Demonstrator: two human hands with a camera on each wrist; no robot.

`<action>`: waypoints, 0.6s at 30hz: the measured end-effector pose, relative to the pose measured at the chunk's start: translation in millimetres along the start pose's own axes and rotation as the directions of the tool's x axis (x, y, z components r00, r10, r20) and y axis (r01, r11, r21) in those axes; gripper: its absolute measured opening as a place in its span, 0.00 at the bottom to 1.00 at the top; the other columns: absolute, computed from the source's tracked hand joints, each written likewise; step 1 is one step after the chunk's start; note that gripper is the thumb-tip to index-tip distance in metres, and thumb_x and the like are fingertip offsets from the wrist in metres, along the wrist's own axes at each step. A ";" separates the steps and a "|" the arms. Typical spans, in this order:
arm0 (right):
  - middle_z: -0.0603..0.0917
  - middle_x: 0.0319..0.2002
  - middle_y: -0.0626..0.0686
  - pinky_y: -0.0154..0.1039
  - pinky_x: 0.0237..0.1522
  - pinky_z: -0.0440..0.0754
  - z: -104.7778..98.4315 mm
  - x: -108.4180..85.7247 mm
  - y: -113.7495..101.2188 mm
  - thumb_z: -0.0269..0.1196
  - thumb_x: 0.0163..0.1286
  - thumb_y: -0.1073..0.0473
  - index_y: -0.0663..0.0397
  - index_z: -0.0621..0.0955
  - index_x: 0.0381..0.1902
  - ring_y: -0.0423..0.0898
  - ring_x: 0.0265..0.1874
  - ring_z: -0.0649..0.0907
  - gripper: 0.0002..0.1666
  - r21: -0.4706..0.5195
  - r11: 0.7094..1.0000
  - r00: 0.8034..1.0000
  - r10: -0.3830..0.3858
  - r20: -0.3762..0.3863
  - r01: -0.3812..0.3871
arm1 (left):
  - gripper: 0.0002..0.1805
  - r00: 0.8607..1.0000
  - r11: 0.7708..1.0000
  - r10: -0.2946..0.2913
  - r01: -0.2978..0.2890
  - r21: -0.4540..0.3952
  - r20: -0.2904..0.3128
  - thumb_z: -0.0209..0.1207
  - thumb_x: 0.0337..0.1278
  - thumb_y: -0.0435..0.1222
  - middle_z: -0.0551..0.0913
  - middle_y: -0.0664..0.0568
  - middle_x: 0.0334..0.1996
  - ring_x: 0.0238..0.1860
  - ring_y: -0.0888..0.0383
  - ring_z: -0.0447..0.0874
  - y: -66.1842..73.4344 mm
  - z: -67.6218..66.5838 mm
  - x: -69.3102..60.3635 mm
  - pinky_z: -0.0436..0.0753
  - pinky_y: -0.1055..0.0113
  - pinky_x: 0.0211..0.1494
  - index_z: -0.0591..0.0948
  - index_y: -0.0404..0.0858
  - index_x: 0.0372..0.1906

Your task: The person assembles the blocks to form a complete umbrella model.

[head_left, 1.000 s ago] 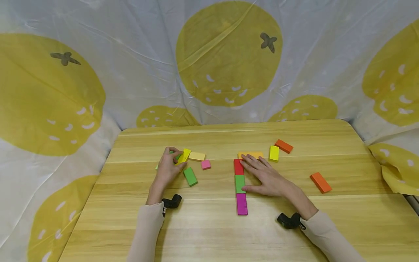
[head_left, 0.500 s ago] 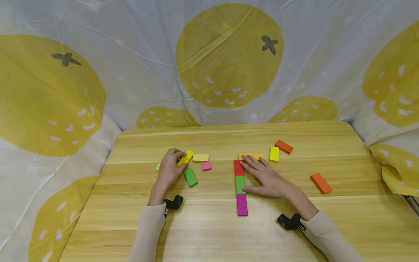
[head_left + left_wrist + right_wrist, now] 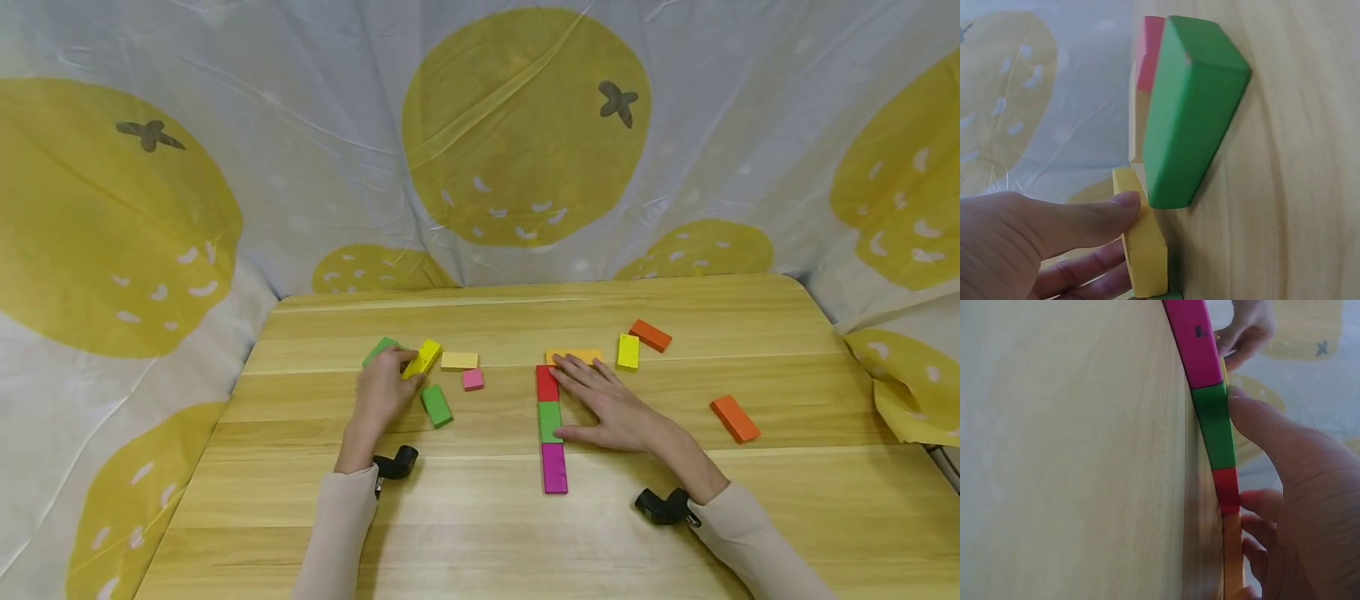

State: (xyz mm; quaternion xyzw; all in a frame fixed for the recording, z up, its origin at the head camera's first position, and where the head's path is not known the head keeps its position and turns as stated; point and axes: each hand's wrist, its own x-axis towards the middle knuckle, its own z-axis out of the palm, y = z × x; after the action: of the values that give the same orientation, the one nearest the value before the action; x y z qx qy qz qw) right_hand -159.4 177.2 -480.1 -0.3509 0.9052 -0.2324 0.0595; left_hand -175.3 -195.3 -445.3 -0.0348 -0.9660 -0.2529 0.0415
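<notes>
My left hand (image 3: 382,387) pinches a yellow block (image 3: 422,358) between thumb and fingers; in the left wrist view the thumb lies along that yellow block (image 3: 1144,240). A green block (image 3: 382,350) sits partly behind the hand, and another green block (image 3: 437,406) lies to its right. My right hand (image 3: 611,408) lies with fingers extended over a row of blocks. Its fingertips touch the orange block (image 3: 573,356) and the red block (image 3: 547,383), the thumb the green block (image 3: 1215,422). A magenta block (image 3: 554,468) ends the row on the near side.
A cream block (image 3: 459,361) and a small pink block (image 3: 472,380) lie between the hands. Beyond the right hand are a yellow block (image 3: 628,352) and an orange-red block (image 3: 651,335); another orange-red block (image 3: 735,418) lies farther right. A patterned curtain (image 3: 525,125) hangs behind the wooden table (image 3: 480,533).
The yellow block and left hand shifted right, then slightly back left. The cream block slid right. A light-green block by the left hand is now hidden. My right hand stays still.
</notes>
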 end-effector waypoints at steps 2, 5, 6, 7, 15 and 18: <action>0.53 0.84 0.54 0.65 0.82 0.43 0.3 0.5 0.1 0.66 0.68 0.33 0.51 0.58 0.83 0.56 0.84 0.53 0.56 0.001 1.000 1.000 -0.001 -0.005 0.001 | 0.22 1.000 1.000 0.006 -0.006 -0.026 -0.008 0.73 0.57 0.32 0.85 0.34 0.55 0.56 0.38 0.84 -0.8 -1.1 0.3 0.83 0.43 0.58 0.86 0.29 0.57; 0.53 0.84 0.53 0.65 0.82 0.43 0.7 1.0 0.1 0.66 0.68 0.33 0.51 0.58 0.83 0.55 0.84 0.53 0.56 0.000 1.000 1.000 0.000 -0.006 0.000 | 0.22 1.000 0.997 0.011 -0.012 -0.074 -0.011 0.72 0.57 0.30 0.86 0.33 0.54 0.55 0.38 0.84 -2.4 -0.8 1.2 0.83 0.45 0.58 0.85 0.27 0.57; 0.53 0.84 0.53 0.65 0.82 0.43 0.9 1.3 0.2 0.66 0.68 0.33 0.51 0.58 0.83 0.55 0.84 0.53 0.56 -0.002 1.000 1.000 0.000 -0.006 0.000 | 0.22 1.000 0.996 0.008 -0.009 -0.087 -0.012 0.72 0.57 0.29 0.86 0.33 0.53 0.54 0.39 0.84 -2.6 -0.6 1.5 0.83 0.45 0.57 0.85 0.27 0.56; 0.53 0.84 0.53 0.64 0.82 0.43 1.2 1.6 0.3 0.66 0.68 0.33 0.51 0.58 0.83 0.55 0.84 0.53 0.56 -0.003 1.000 1.000 -0.001 -0.005 0.001 | 0.22 1.000 0.995 0.005 -0.006 -0.099 -0.012 0.72 0.57 0.29 0.86 0.33 0.53 0.53 0.39 0.84 -2.8 -0.6 1.6 0.84 0.46 0.56 0.85 0.27 0.57; 0.53 0.84 0.53 0.64 0.82 0.44 2.7 1.6 0.2 0.66 0.69 0.33 0.51 0.58 0.83 0.55 0.84 0.53 0.55 -0.012 1.000 1.000 -0.007 -0.007 0.007 | 0.21 0.998 0.986 0.012 -0.022 -0.167 -0.059 0.71 0.57 0.26 0.86 0.34 0.52 0.51 0.39 0.84 1.6 -1.7 3.0 0.84 0.47 0.54 0.85 0.26 0.56; 0.53 0.84 0.53 0.65 0.82 0.44 2.8 0.4 -0.2 0.66 0.68 0.33 0.52 0.59 0.83 0.56 0.84 0.53 0.55 -0.012 1.000 1.000 -0.004 -0.011 0.004 | 0.20 0.995 0.975 0.056 -0.071 -0.209 -0.077 0.71 0.56 0.25 0.86 0.35 0.52 0.52 0.39 0.84 9.3 0.4 4.0 0.85 0.47 0.55 0.86 0.27 0.55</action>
State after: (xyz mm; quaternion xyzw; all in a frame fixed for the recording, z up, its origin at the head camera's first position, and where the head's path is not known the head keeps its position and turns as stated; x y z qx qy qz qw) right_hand -158.9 175.7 -482.5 -0.3519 0.9061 -0.2292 0.0519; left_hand -178.5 -186.8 -440.7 -0.0607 -0.9300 -0.3536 0.0798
